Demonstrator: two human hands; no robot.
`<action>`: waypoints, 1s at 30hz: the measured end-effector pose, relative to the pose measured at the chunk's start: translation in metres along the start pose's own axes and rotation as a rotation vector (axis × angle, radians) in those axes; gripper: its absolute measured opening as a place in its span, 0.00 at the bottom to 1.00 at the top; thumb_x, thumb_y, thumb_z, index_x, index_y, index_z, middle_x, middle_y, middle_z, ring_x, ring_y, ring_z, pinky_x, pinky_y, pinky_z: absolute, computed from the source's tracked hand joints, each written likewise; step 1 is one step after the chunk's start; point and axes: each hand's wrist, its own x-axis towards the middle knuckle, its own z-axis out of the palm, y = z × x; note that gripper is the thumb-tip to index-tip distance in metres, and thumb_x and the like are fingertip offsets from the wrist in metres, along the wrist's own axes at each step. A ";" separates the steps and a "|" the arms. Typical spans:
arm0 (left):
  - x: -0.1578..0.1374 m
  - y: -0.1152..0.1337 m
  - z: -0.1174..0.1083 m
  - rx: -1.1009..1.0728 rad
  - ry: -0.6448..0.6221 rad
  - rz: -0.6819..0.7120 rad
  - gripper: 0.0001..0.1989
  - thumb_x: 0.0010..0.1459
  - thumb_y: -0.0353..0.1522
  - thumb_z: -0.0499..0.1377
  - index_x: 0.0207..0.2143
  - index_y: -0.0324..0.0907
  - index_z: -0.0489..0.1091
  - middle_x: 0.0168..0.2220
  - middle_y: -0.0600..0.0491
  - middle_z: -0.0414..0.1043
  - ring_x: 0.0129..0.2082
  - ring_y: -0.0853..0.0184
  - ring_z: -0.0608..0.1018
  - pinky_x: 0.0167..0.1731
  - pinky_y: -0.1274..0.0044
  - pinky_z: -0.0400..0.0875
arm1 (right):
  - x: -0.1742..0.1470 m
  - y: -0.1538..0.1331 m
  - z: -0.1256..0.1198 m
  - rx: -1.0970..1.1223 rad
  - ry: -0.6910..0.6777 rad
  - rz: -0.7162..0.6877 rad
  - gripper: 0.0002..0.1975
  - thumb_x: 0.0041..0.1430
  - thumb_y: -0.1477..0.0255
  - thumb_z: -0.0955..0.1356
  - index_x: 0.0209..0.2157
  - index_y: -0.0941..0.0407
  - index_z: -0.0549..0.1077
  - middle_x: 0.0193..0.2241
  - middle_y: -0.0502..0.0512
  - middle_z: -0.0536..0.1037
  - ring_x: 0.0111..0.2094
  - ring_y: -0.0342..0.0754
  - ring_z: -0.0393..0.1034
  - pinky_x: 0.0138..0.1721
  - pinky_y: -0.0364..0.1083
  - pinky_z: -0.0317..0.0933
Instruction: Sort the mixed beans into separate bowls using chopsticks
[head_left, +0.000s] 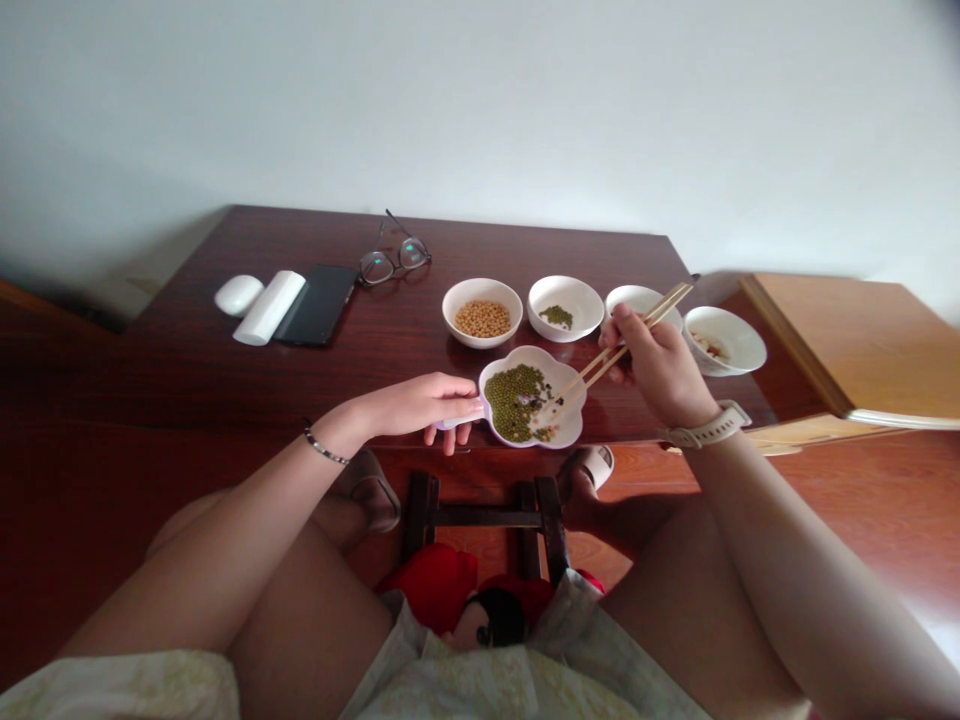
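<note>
My left hand [431, 408] is closed round the short handle of a flower-shaped white dish [574, 425] at the table's front edge. Green beans [514, 400] fill its left side, with some dark and yellowish beans among them. My right hand [656, 360] grips a pair of wooden chopsticks [600, 368], their tips down inside the dish by the dark beans. Behind the dish stand a white bowl [452, 303] of yellow soybeans [482, 319] and a second white bowl [585, 300] with a few green beans. My right hand partly covers a third bowl [630, 294], whose contents are hidden.
Another white bowl [746, 345] with pale and reddish bits stands at the right. A pair of glasses [394, 262], a black phone [319, 305], a white cylindrical case [270, 308] and a rounded white object [238, 295] lie leftward. A wooden cabinet [862, 340] adjoins the dark table [300, 385].
</note>
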 end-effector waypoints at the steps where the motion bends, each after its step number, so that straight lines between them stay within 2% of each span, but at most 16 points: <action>1: 0.000 0.000 0.000 0.000 -0.001 0.002 0.21 0.75 0.52 0.58 0.44 0.43 0.73 0.41 0.46 0.85 0.34 0.62 0.87 0.24 0.78 0.73 | 0.000 0.000 0.001 0.004 -0.005 0.001 0.28 0.76 0.44 0.66 0.30 0.51 0.73 0.19 0.49 0.71 0.18 0.44 0.62 0.21 0.47 0.54; 9: 0.001 -0.002 0.000 0.007 -0.004 0.016 0.21 0.75 0.51 0.57 0.45 0.42 0.73 0.41 0.46 0.84 0.34 0.62 0.88 0.24 0.78 0.73 | -0.002 0.002 0.009 0.050 -0.086 0.014 0.27 0.78 0.46 0.65 0.31 0.52 0.72 0.19 0.48 0.70 0.19 0.43 0.63 0.23 0.46 0.54; 24: 0.000 -0.001 0.000 -0.002 -0.006 0.007 0.21 0.75 0.51 0.58 0.45 0.42 0.74 0.41 0.46 0.84 0.34 0.62 0.87 0.24 0.78 0.73 | -0.002 0.006 0.010 0.016 -0.092 0.017 0.27 0.78 0.46 0.64 0.31 0.52 0.71 0.16 0.48 0.70 0.18 0.42 0.60 0.22 0.46 0.50; 30: 0.000 0.000 0.000 0.002 0.000 0.005 0.21 0.76 0.51 0.58 0.45 0.42 0.73 0.41 0.47 0.84 0.33 0.62 0.87 0.24 0.78 0.73 | -0.003 0.005 0.013 0.052 -0.098 0.028 0.28 0.77 0.45 0.65 0.31 0.52 0.71 0.18 0.48 0.71 0.19 0.42 0.62 0.23 0.46 0.53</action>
